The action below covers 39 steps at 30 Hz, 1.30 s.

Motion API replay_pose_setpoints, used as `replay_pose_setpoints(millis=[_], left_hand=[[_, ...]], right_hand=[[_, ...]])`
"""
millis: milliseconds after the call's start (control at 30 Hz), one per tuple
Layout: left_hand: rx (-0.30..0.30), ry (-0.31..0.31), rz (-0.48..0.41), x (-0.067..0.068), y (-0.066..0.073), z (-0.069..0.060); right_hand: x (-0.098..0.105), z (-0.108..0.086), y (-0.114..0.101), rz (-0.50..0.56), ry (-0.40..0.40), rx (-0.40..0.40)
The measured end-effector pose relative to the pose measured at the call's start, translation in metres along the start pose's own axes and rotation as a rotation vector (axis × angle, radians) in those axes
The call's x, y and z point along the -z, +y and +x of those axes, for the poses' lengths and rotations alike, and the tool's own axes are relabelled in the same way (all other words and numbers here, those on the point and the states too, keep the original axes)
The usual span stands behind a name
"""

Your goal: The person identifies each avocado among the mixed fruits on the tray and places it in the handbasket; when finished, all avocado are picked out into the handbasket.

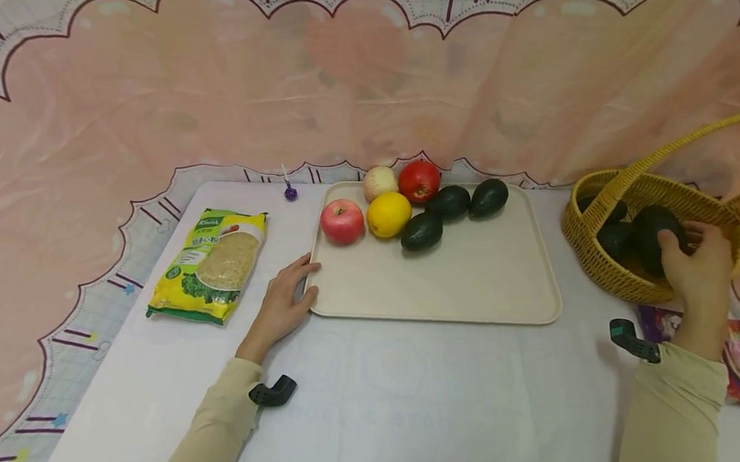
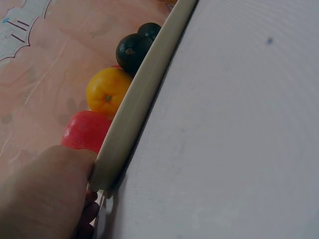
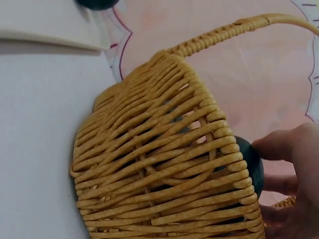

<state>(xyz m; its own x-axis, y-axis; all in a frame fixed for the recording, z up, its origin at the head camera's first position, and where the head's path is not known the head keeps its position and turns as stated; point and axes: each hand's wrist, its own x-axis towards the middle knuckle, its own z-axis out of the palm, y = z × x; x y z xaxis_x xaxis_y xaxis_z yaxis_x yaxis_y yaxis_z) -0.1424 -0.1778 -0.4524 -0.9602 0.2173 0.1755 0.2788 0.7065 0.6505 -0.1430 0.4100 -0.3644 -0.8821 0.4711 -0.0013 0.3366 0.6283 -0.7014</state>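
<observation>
peach-coloured cloth (image 1: 237, 107) backs a white table (image 1: 429, 393). leftmost lies a yellow packet (image 1: 209, 266); next, the left hand (image 1: 283, 300) grips the left edge of a cream tray (image 1: 469, 281) bearing a pink apple (image 1: 342, 222), pale fruit (image 1: 380, 182), yellow fruit (image 1: 389, 215), red fruit (image 1: 419, 182) and three dark avocados (image 1: 422, 232). rightward, inside a wicker basket (image 1: 599, 268), the right hand (image 1: 702, 268) grips another avocado (image 1: 648, 240).

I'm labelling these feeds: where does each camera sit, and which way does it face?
Head: on the head, facing forward and down at the tray and basket; left hand, right hand and sleeves show.
Left wrist: worn there, facing along the tray's edge; part of that hand shows.
Right wrist: worn there, facing the basket's side; fingers on an avocado show.
Head and right wrist share basket and avocado.
</observation>
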Motion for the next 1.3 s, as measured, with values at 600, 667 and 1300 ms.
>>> replay_pose_setpoints(millis=[600, 667, 1300], left_hand=[[0.019, -0.005, -0.012, 0.001, 0.0, 0.0], [0.02, -0.006, -0.013, 0.001, 0.0, 0.0], [0.019, -0.002, -0.017, 0.001, 0.0, -0.001]], right_hand=[[-0.005, 0.0, 0.002, -0.213, -0.066, 0.01], [-0.006, 0.001, 0.002, -0.226, -0.069, -0.001], [-0.01, 0.001, 0.001, -0.349, -0.137, -0.032]])
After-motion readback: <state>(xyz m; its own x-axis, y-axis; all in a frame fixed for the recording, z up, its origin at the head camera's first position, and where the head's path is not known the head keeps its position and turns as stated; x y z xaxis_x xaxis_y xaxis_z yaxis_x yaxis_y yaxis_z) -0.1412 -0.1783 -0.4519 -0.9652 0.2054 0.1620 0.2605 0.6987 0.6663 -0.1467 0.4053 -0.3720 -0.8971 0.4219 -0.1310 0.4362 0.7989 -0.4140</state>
